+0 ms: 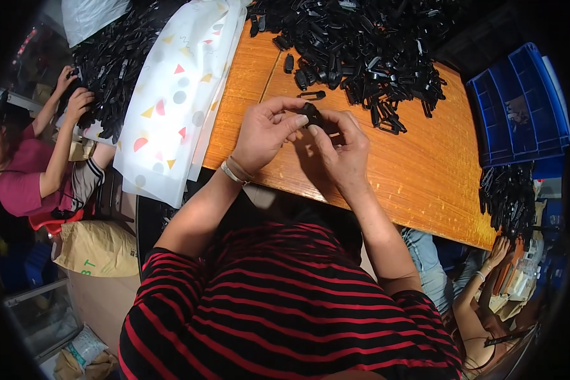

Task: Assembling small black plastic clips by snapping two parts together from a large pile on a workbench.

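The left hand [263, 134] and right hand [348, 149] pinch one small black piece [311, 114] over the desk [411, 174], seemingly mid-handling, while a large heap of black parts [367, 54] lies beyond, whether finished or untouched I cannot tell

Partly hidden

Left hand [267, 132] and right hand [346, 149] are partly covering a black part [311, 114], its details being too small to tell. The pile [367, 47] is running past the top edge, the shirt [285, 301] past the bottom.
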Action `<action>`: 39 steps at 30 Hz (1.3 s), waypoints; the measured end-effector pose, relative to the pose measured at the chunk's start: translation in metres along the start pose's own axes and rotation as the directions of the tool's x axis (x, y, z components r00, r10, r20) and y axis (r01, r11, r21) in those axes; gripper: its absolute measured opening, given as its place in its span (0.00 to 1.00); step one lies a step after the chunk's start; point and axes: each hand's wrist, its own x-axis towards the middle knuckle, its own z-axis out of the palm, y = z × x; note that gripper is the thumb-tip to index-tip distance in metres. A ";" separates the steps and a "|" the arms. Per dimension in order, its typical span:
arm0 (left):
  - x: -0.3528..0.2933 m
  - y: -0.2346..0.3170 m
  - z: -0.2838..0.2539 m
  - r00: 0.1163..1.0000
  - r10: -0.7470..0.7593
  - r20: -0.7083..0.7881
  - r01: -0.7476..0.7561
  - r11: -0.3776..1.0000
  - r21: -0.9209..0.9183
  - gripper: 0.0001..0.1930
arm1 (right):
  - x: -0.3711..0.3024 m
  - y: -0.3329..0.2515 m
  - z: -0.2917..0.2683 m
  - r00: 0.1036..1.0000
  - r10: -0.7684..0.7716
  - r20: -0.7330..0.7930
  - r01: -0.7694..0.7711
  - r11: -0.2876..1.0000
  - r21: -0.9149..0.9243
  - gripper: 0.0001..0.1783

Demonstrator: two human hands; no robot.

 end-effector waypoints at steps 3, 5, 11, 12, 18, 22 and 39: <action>-0.004 -0.001 0.000 0.998 0.069 -0.006 -0.069 0.998 0.007 0.15 | 0.001 -0.006 0.000 0.994 -0.107 0.023 0.109 0.988 -0.109 0.11; -0.008 -0.006 0.001 0.996 0.090 -0.016 -0.090 0.996 0.011 0.15 | 0.001 -0.006 0.000 0.981 -0.192 0.039 0.195 0.961 -0.195 0.12; -0.034 -0.023 0.015 0.967 0.149 -0.208 -0.123 0.984 0.130 0.14 | -0.018 -0.003 0.015 0.973 -0.227 0.050 0.232 0.938 -0.258 0.15; -0.038 -0.023 0.017 0.967 0.147 -0.210 -0.121 0.984 0.129 0.14 | -0.021 -0.003 0.017 0.976 -0.209 0.061 0.218 0.948 -0.233 0.16; -0.050 -0.008 0.009 0.994 0.066 -0.089 -0.069 0.997 -0.038 0.13 | -0.031 -0.007 0.026 0.979 -0.100 0.176 0.118 0.988 -0.096 0.28; -0.063 0.000 -0.001 0.997 0.071 -0.037 -0.072 0.997 -0.029 0.16 | -0.047 -0.026 0.053 0.985 -0.146 0.089 0.142 0.989 0.050 0.24; -0.141 0.031 -0.059 0.975 -0.214 0.055 0.061 0.499 0.864 0.08 | 0.056 0.049 0.012 0.900 -0.313 0.304 0.436 0.634 -0.639 0.11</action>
